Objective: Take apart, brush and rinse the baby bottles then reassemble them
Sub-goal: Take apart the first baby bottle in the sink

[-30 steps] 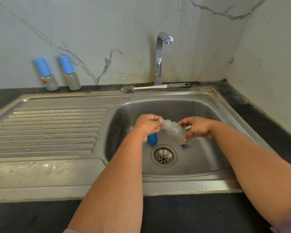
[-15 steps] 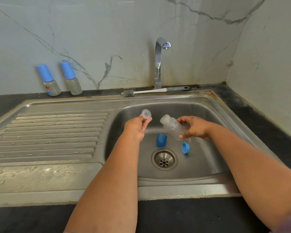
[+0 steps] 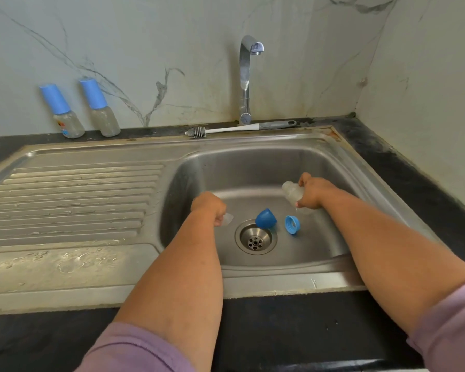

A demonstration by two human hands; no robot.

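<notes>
1. Marble-patterned wall panels fill the upper half of my view, and below them a dark countertop [image 3: 293,331] frames a stainless steel sink [image 3: 253,167] whose ribbed drainboard [image 3: 73,200] spreads across the left of the frame.
2. At centre top I see the chrome tap [image 3: 246,76] rising from the back edge, its spout turned toward the basin.
3. Just below the tap a bottle brush [image 3: 234,129] lies flat along the sink's rear rim — bristles to the left, grey handle to the right.
4. In the upper left two assembled baby bottles [image 3: 87,108] with blue caps stand side by side against the wall, well apart from the basin.
5. My left hand [image 3: 210,206] sits low at the left of the basin with fingers curled, pinching a small clear nipple [image 3: 227,219] that pokes out on its right side.
6. My right hand [image 3: 310,193] is at the right of the basin, fingers wrapped round the clear bottle body [image 3: 291,193], which is tilted with its open neck pointing to the upper left.
7. On the basin floor between the two hands, a blue cap [image 3: 265,218] lies on its side just above the drain [image 3: 255,237] — beside it to the right a blue screw ring [image 3: 292,225] stands on edge.
8. Mauve sleeves [image 3: 134,350] show at the bottom of the frame on both arms.
</notes>
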